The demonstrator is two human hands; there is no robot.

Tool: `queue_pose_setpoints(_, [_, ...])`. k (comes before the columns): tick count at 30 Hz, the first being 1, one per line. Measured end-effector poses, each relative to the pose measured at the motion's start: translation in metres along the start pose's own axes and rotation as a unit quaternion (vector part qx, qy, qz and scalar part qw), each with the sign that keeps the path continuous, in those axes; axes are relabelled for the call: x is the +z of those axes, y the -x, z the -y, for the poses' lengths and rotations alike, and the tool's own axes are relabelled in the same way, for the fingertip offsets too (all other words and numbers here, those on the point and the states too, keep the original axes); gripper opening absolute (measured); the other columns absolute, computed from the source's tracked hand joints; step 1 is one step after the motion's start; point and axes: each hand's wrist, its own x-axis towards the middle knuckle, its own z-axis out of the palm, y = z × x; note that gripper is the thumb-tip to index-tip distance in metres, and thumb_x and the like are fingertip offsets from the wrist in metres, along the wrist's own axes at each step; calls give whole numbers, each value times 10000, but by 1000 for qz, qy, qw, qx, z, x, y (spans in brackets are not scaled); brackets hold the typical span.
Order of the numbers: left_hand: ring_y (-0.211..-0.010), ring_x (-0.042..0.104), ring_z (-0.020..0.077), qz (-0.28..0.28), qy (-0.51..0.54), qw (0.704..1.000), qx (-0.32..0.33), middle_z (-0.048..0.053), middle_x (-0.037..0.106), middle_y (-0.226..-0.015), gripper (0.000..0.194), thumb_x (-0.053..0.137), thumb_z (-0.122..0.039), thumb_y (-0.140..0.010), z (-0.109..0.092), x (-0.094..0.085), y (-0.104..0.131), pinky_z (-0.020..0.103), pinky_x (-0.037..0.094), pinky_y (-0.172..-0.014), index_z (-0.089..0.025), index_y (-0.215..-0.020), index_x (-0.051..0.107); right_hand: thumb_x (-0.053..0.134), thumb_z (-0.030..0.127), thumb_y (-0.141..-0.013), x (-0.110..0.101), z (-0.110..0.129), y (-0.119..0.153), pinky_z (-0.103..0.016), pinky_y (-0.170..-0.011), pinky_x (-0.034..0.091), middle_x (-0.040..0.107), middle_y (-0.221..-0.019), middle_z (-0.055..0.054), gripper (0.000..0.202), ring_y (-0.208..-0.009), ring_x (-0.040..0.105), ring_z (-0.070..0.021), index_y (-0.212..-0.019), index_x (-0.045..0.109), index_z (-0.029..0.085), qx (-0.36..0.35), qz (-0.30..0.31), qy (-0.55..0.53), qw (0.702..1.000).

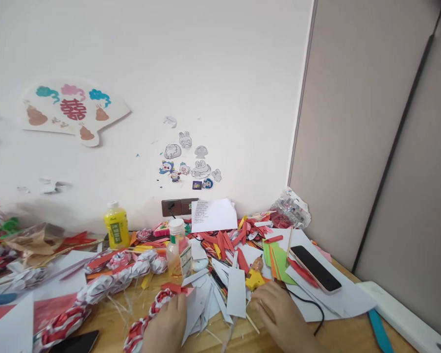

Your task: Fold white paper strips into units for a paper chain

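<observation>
My left hand (167,324) is at the lower middle, its fingers curled beside a red-and-white paper strand (138,331) of twisted pieces. It seems to grip the strand near its upper end, where red paper (174,288) sticks out; the fingertips are partly hidden. My right hand (279,316) hovers over the desk to the right, loosely bent, with thumb and forefinger apart and nothing visible between them. Just beyond its fingers lies a yellow object (255,279) with a brownish top, its kind unclear. Between the hands are a white paper card (236,293) and several white strips.
A clear bottle (176,255) and a yellow drink bottle (116,225) stand farther back. Red paper scraps (224,241) cover the rear. A phone (315,268) rests on white sheets at right, near a black cable (316,305). Another dark phone (76,342) lies lower left.
</observation>
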Motion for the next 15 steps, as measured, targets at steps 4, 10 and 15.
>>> queue_pose_setpoints(4, [-624, 647, 205, -22, -13, 1000, -12, 81, 674, -739, 280, 349, -20, -761, 7, -9, -3, 257, 453, -539, -159, -874, 565, 447, 117, -784, 13, 25, -23, -299, -709, 403, 604, -821, -34, 181, -790, 525, -186, -863, 589, 197, 3, -8, -56, 998])
queue_pose_setpoints(10, [-605, 625, 178, -90, 316, 939, -104, 7, 645, -632, 214, 359, -298, -828, -3, -8, -6, 238, 466, -560, -209, -725, 524, 476, 211, -806, 34, 44, -40, -266, -674, 398, 604, -794, -27, 131, -730, 532, -167, -850, 595, 179, 78, 33, -217, 972])
queue_pose_setpoints(15, [-448, 506, 142, 18, 575, 806, -135, -62, 513, -477, 284, 415, -471, -772, -31, 27, 5, 220, 392, -427, -206, -688, 471, 393, 392, -854, 49, 44, -30, -221, -534, 352, 430, -578, 29, 345, -574, 424, -121, -591, 434, 172, 125, 48, -359, 924])
